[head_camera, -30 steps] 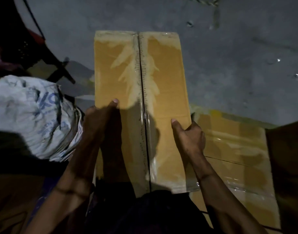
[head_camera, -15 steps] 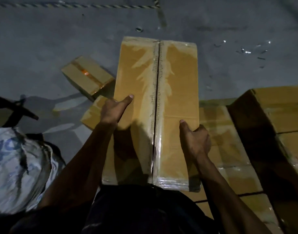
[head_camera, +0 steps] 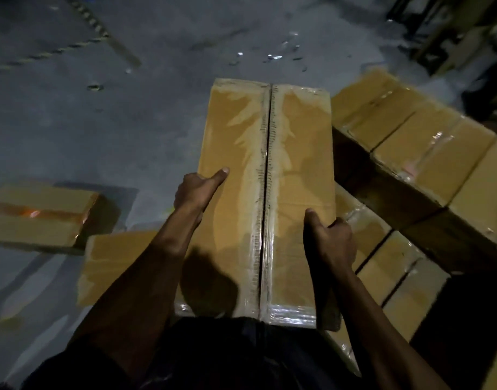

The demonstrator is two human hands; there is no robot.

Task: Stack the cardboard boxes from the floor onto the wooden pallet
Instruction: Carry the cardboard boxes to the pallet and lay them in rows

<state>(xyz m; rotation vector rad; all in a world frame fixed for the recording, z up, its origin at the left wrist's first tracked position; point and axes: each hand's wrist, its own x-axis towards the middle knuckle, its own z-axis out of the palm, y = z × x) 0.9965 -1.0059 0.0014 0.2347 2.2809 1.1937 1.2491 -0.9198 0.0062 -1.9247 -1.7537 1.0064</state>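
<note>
I carry a long taped cardboard box (head_camera: 292, 142) in front of my body, its length pointing away from me. My left hand (head_camera: 195, 190) grips its left edge with the thumb on top. My right hand (head_camera: 330, 240) grips its right edge the same way. To the right lie stacked cardboard boxes (head_camera: 421, 153) in a higher row and a lower row (head_camera: 393, 266) beside the carried box. The pallet beneath them is hidden. Two more boxes lie on the floor at the left: one near my left arm (head_camera: 115, 263) and one further left (head_camera: 42, 218).
The grey concrete floor (head_camera: 115, 122) stretches ahead, with a rope (head_camera: 87, 21) and small shiny scraps (head_camera: 275, 56) on it. Dark frames and clutter (head_camera: 452, 32) stand at the top right.
My view has swung to the right with the box in both hands. The stacked boxes have come further into view on the right, and the white sack at the left is gone from view.
</note>
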